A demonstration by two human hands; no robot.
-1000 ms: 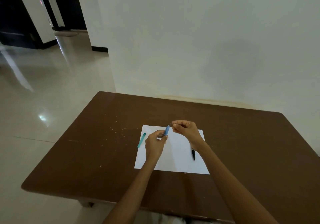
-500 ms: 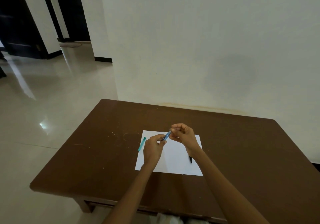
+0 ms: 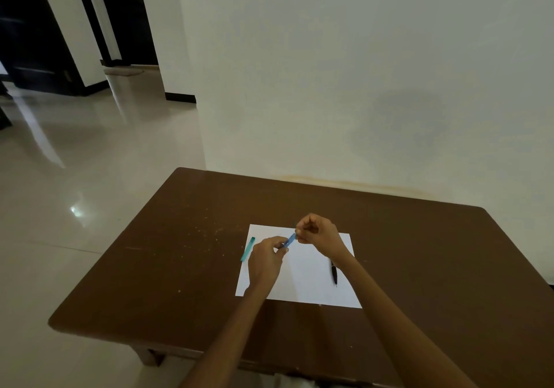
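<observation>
A blue pen (image 3: 290,240) is being held in the air over the twelve o'clock half of a sheet of paper (image 3: 308,279), tilted with its upper end pointing toward one o'clock. Its lower end is being gripped by the curled fingers of the left hand (image 3: 265,260), while its upper end is being pinched by the fingertips of the right hand (image 3: 317,233), whose other fingers are being kept folded in. The paper is being carried by a brown bench (image 3: 180,267). A teal stick (image 3: 248,249) is being seen lying at the paper's nine o'clock edge, and a black pen (image 3: 334,272) near its three o'clock edge, just beside the right wrist.
</observation>
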